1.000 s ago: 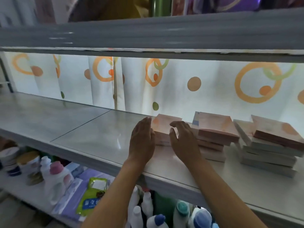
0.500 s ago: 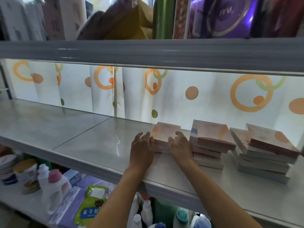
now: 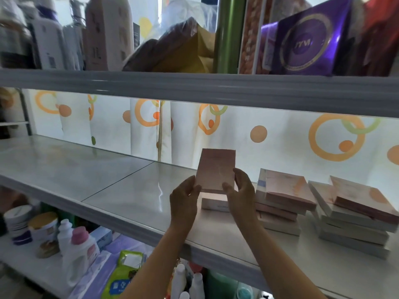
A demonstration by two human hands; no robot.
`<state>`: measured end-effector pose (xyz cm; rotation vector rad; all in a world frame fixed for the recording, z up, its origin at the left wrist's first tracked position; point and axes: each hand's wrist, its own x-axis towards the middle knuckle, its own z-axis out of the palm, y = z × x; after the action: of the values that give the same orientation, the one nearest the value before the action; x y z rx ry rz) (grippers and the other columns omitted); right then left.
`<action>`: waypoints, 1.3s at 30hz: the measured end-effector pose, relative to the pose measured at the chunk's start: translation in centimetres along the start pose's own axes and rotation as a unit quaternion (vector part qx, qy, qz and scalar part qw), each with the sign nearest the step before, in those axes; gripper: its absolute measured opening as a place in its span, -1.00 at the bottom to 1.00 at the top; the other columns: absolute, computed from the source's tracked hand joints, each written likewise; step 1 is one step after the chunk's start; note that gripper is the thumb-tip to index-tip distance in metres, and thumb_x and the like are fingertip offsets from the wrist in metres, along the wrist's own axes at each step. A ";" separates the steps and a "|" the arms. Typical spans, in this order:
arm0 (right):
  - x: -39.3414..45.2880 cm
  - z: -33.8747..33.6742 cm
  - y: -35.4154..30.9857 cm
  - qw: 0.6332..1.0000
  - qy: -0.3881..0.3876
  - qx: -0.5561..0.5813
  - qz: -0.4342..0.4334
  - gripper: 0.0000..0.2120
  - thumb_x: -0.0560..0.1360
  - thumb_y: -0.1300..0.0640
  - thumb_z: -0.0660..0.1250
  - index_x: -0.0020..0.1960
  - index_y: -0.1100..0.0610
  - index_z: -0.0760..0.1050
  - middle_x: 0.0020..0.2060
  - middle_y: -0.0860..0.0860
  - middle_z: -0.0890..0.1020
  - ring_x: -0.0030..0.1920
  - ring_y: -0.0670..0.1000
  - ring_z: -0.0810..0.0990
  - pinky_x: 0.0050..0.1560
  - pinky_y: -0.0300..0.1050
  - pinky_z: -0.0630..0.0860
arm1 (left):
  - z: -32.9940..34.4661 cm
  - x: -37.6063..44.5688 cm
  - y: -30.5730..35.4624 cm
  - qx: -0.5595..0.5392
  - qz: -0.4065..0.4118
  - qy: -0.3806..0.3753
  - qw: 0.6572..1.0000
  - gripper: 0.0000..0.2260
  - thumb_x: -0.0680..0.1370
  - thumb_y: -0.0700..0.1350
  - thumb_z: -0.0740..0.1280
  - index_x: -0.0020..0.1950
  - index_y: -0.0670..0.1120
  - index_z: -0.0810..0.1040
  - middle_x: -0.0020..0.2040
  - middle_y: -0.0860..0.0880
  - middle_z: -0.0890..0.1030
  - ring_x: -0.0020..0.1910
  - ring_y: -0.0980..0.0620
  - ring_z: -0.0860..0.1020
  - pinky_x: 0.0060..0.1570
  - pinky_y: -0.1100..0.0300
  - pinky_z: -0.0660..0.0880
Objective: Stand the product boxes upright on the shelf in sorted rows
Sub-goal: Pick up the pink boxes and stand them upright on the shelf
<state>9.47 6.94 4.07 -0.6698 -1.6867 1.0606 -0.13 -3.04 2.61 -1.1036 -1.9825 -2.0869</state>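
Both hands' grip [image 3: 213, 190] pinches pink box [image 3: 216, 169] upright by its lower edges

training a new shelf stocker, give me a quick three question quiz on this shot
1. True or false: the pink box held up in both hands rests flat on the shelf.
2. Which hand takes the box's right edge? A) left hand B) right hand
3. Fill in: directly beneath the raised box, one ____ box lies flat.

Key
1. False; it is lifted and nearly upright.
2. B
3. white

Two flat stacks lie right of the hands.
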 end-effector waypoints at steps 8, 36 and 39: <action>1.8 2.2 0.6 0.997 -0.072 0.017 0.014 -0.45 0.45 0.35 0.43 0.37 0.04 0.41 0.16 -0.08 0.63 0.20 0.02 0.61 0.07 -0.31 0.54 | -1.3 2.1 -1.6 -0.018 -0.078 0.031 0.996 -0.56 0.48 -0.18 0.46 0.34 -0.01 0.46 0.15 -0.01 0.65 0.04 0.08 0.63 0.03 0.25 0.57; 1.6 1.7 -0.6 0.982 -0.142 0.120 0.022 -0.32 0.41 -0.03 0.52 0.43 -0.12 0.28 -0.06 -0.09 0.67 -0.11 -0.10 0.69 -0.18 -0.26 0.61 | -3.9 1.9 -1.5 -0.113 -0.074 -0.001 0.991 -0.55 0.48 -0.20 0.45 0.33 0.08 0.52 0.16 0.06 0.65 0.12 0.06 0.62 0.18 0.07 0.54; 2.0 1.3 -0.9 0.977 -0.143 0.152 0.043 -0.35 0.40 -0.04 0.52 0.41 -0.03 0.36 -0.02 -0.07 0.70 -0.05 -0.08 0.70 -0.01 -0.16 0.63 | -6.0 3.3 -0.2 -0.185 -0.100 0.011 0.978 -0.58 0.43 -0.21 0.50 0.26 -0.02 0.56 0.10 -0.01 0.68 0.12 -0.03 0.63 0.22 -0.03 0.51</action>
<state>7.61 7.76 5.59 -0.4093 -1.6947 1.4986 -5.40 -6.98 4.66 -0.9513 -1.8081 -2.6413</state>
